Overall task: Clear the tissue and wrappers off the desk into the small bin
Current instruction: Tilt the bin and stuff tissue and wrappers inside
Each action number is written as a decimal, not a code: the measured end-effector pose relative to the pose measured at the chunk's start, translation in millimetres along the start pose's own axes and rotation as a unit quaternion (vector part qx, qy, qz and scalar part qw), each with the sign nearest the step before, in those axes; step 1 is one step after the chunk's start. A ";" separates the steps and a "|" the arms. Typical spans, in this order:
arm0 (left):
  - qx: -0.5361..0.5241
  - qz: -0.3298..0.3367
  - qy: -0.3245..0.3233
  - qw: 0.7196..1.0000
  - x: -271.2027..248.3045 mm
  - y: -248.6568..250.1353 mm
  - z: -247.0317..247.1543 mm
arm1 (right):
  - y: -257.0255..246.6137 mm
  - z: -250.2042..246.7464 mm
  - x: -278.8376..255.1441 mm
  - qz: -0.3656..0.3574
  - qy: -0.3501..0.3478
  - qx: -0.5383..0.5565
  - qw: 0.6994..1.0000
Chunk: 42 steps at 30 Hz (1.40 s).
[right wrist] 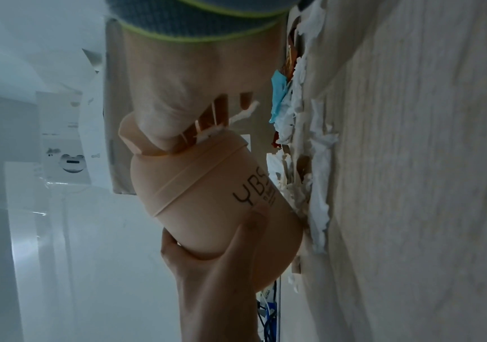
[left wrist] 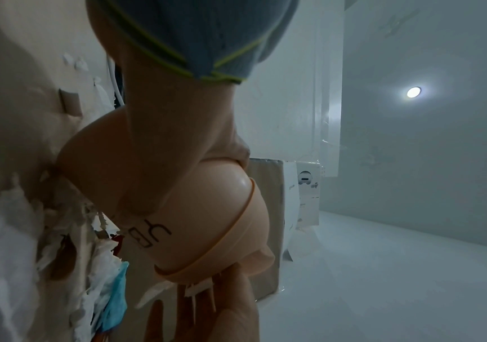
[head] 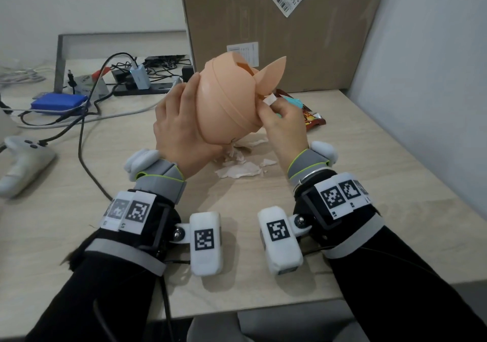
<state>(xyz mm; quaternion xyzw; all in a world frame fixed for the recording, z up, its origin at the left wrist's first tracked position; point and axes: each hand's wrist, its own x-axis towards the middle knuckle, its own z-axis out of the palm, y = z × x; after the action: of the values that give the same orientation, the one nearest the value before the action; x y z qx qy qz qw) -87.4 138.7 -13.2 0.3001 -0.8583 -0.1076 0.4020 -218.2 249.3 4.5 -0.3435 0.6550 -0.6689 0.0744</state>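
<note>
The left hand (head: 179, 128) cups the tilted small bin (head: 229, 99) above the torn tissue (head: 241, 169) (mouth turned rightward), so the right hand (head: 283, 124) can feed in its pinched scrap (head: 269, 100).

Head looks down; wrists close, sharing bin (head: 229, 99).

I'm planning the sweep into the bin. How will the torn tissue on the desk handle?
The torn tissue lies in thin ragged scraps, so it is likely floppy, very light, and apt to scatter or tear further if pushed. Pinching clumps probably works better than sliding them across the desk.
</note>
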 end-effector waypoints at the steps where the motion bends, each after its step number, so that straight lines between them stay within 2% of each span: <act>1: -0.001 0.000 0.000 1.000 -0.1 0.8 -0.5 | 1.4 -0.1 0.4 -0.005 0.018 0.000 1.000; 5: -0.001 0.008 -0.007 1.000 -0.1 0.0 -1.1 | 7.0 -4.3 4.5 0.040 0.026 0.005 0.999; 7: 0.001 0.017 -0.010 1.000 0.7 -0.9 -0.6 | 7.4 -5.7 7.1 0.043 0.027 -0.026 0.998; 10: 0.011 0.037 -0.014 0.999 1.0 0.3 -0.2 | 9.1 -4.1 8.9 0.025 0.031 -0.080 0.996; 12: 0.012 0.041 -0.013 0.999 0.6 0.1 -0.2 | 5.8 -4.9 6.7 -0.004 0.003 -0.081 0.997; 14: 0.006 0.035 -0.011 0.999 0.3 0.3 -1.2 | -2.0 -7.4 2.3 -0.002 -0.046 -0.037 0.998; 20: -0.007 0.049 -0.024 0.998 0.4 3.2 -1.3 | -11.5 -5.9 -6.7 0.103 -0.149 0.113 0.977; 24: -0.024 0.021 -0.017 0.999 0.2 -1.7 1.3 | -11.0 -8.8 -7.8 0.061 -0.125 0.116 0.984; 27: -0.047 -0.011 -0.004 0.999 -0.4 -2.5 1.1 | -5.6 -13.8 -2.5 0.029 -0.057 0.112 0.992; 30: -0.053 -0.023 0.001 0.998 -0.7 -0.7 -0.1 | -3.5 -14.2 3.3 0.028 0.029 0.082 0.996; 33: -0.040 -0.016 -0.007 0.999 0.2 -0.4 0.7 | 1.1 -8.1 4.5 0.030 -0.007 0.002 1.000; 37: -0.037 -0.004 -0.010 0.999 0.5 -1.9 0.8 | -3.9 -5.5 -3.9 -0.012 -0.079 -0.112 0.991; 40: -0.037 -0.001 -0.011 0.999 -0.1 -1.4 -0.3 | -1.4 -8.3 -5.1 0.028 -0.102 -0.076 0.991; 42: -0.041 -0.008 -0.014 0.999 -0.7 -0.9 -0.6 | -0.8 -8.8 -4.3 0.015 -0.085 -0.041 0.995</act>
<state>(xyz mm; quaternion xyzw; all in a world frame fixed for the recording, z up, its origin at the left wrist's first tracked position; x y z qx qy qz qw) -86.2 138.5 -13.7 0.2886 -0.8563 -0.1499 0.4013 -219.6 259.1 4.5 -0.3920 0.6779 -0.6091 0.1254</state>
